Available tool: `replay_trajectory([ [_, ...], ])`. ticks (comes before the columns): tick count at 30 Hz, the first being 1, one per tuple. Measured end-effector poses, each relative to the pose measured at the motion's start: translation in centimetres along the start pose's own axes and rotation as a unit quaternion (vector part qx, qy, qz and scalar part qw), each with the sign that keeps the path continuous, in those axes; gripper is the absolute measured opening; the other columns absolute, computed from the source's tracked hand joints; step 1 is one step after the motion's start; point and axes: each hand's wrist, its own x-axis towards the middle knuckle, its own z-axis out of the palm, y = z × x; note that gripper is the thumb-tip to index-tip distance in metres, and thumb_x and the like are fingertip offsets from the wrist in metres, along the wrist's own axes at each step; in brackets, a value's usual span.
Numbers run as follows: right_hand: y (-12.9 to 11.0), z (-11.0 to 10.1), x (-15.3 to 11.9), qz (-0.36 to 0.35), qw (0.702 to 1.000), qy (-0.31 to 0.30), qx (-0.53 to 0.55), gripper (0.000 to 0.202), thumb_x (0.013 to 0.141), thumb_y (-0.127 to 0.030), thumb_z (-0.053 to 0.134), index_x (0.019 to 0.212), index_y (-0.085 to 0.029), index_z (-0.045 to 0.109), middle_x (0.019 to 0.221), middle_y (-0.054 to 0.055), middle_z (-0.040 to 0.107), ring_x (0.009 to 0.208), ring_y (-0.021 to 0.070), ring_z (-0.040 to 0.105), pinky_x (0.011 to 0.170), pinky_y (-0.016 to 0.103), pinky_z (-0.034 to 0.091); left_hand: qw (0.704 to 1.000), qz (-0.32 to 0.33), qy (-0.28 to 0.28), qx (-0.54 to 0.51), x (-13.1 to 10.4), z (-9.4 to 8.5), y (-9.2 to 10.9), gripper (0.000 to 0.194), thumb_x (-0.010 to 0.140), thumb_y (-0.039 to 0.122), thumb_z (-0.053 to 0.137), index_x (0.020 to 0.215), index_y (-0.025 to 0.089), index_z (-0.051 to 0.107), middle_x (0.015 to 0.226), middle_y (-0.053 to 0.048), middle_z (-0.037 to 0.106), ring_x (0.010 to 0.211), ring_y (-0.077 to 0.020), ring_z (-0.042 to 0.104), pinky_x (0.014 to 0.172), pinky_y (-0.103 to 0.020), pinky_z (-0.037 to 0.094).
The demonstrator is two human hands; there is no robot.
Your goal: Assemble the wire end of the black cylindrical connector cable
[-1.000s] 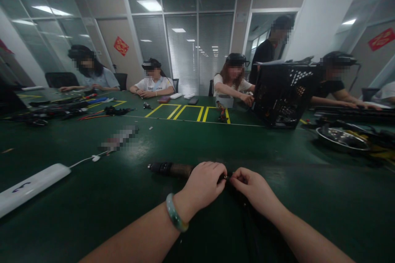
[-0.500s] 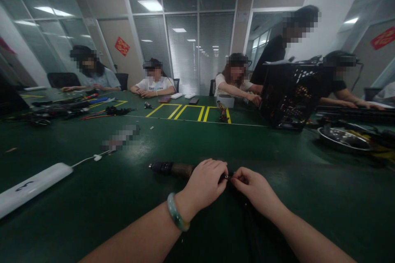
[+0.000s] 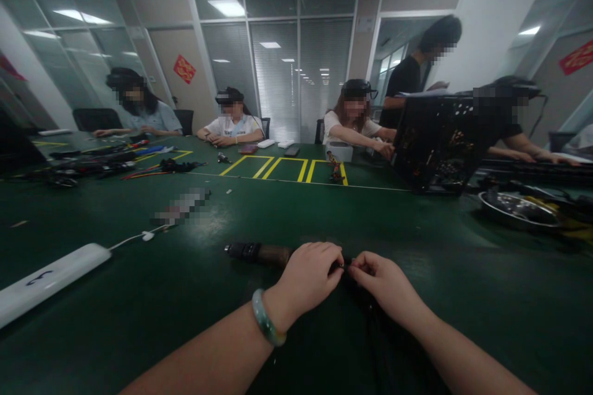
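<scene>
A dark electric screwdriver lies sideways on the green table, its metal tip toward the left. My left hand, with a green bangle at the wrist, is wrapped over its right-hand part. At the tool's right end, the fingertips of my right hand are pinched on a thin black cable, meeting the left fingers. A small bright spot shows between the hands; whether the cable is plugged into the tool I cannot tell. The dark cable runs down toward the near table edge, faint against the tabletop.
On the left lie a white power strip and a blurred-out object. Bundled cables are at far left. A black computer case and metal bowl stand at right. Several people sit across the table; another person stands behind the case.
The standing person behind the case has straightened a little and shifted left. The computer case is tilted slightly differently. My hands and the screwdriver stay nearly in place.
</scene>
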Motion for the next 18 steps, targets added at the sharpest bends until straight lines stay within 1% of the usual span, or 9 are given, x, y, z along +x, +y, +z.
replay_trajectory([
  [7, -0.17, -0.16, -0.05, 0.007, 1.0, -0.011, 0.001, 0.02, 0.087, -0.037, 0.056, 0.082, -0.019, 0.064, 0.071, -0.001, 0.065, 0.064, 0.0139, 0.059, 0.055, 0.022, 0.04, 1.0, 0.0, -0.002, -0.003, 0.01, 0.06, -0.06, 0.008, 0.085, 0.021, 0.061, 0.092, 0.021, 0.058, 0.104, 0.0, 0.064, 0.096, -0.0187, 0.059, 0.09, -0.038, 0.045],
  [13, -0.23, 0.05, 0.01, -0.01, 1.0, -0.01, -0.019, 0.018, 0.086, -0.036, 0.057, 0.084, -0.021, 0.066, 0.075, -0.001, 0.067, 0.069, 0.0149, 0.061, 0.057, 0.022, 0.04, 1.0, 0.006, -0.007, 0.0, 0.08, 0.32, -0.28, 0.009, 0.084, 0.018, 0.061, 0.093, 0.021, 0.058, 0.104, -0.001, 0.065, 0.096, -0.0203, 0.06, 0.089, -0.038, 0.045],
  [18, -0.68, -0.03, -0.11, -0.004, 1.0, -0.014, -0.025, 0.017, 0.086, -0.036, 0.057, 0.084, -0.021, 0.067, 0.076, -0.002, 0.068, 0.069, 0.0152, 0.062, 0.058, 0.023, 0.04, 1.0, 0.008, -0.009, 0.002, 0.08, 0.24, -0.2, 0.011, 0.083, 0.018, 0.061, 0.093, 0.021, 0.058, 0.105, -0.001, 0.064, 0.097, -0.0203, 0.059, 0.09, -0.039, 0.045],
])
